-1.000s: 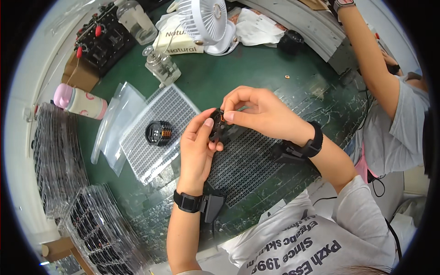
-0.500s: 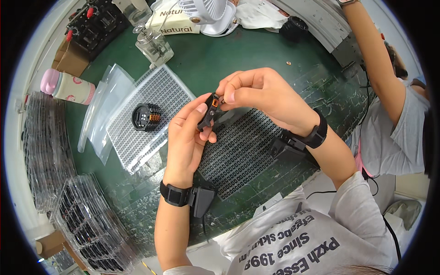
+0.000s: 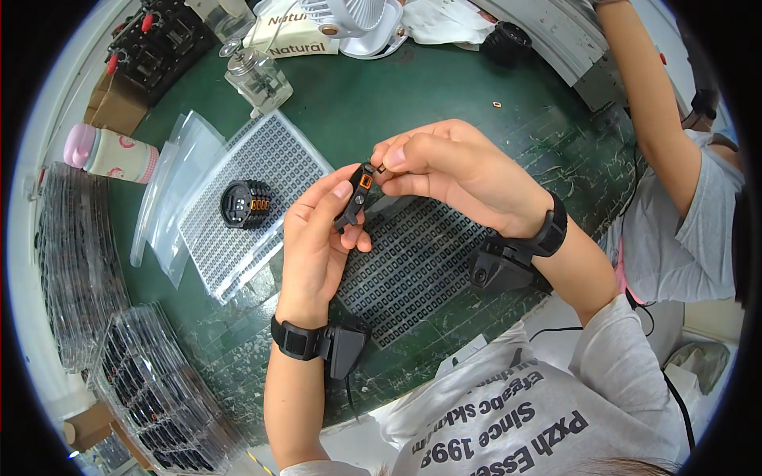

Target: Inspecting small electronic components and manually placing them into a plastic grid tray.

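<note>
Pinching, left hand point(image 3: 316, 226) holds a black casing point(image 3: 358, 200), right hand point(image 3: 460, 165) a tiny piece point(image 3: 381, 169) beside it.

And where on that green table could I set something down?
The widest bare stretch of green table runs between the glass bottle, the white fan and the right hand; a small orange piece lies toward its right. The left is crowded: clear plastic bags, a gridded sheet, stacked trays.

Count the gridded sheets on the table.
2: the left sheet, beneath the black stack; the right sheet, right of the left hand. Others may be hidden underneath.
</note>
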A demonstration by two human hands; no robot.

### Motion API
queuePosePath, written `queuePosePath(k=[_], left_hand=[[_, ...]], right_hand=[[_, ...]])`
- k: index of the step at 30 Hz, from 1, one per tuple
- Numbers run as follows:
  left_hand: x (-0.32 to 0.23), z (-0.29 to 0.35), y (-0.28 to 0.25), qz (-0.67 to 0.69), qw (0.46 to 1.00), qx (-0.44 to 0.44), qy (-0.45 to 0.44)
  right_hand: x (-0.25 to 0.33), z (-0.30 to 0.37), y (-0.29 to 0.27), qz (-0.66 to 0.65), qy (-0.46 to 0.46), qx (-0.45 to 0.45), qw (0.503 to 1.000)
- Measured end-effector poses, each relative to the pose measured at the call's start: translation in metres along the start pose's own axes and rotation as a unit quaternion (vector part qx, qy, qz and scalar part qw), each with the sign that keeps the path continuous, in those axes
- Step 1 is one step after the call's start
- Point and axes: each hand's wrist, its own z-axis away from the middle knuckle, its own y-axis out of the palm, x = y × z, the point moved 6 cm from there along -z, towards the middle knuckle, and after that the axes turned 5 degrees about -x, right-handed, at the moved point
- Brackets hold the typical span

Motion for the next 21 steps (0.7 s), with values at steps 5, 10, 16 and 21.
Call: queuePosePath(k=[5,10,16,21], left_hand=[[0.0,0.0,0.001,0.006,1.0,0.001,-0.001],[0.0,0.0,0.0,0.004,1.0,-0.007,-0.003],[0.001,-0.001,-0.003,0.022,1.0,-0.004,-0.011],[0.002,-0.001,-0.003,0.007,1.0,-0.016,-0.014]], right_hand=[[0.001,0.0,0.002,0.02,-0.017,0.001,1.0],[0.008,0.002,0.005,0.131,-0.084,-0.015,0.988],[0.009,0.003,0.005,0.153,-0.076,-0.016,0.985],[0.009,0.003,0.005,0.162,-0.074,-0.014,0.984]])
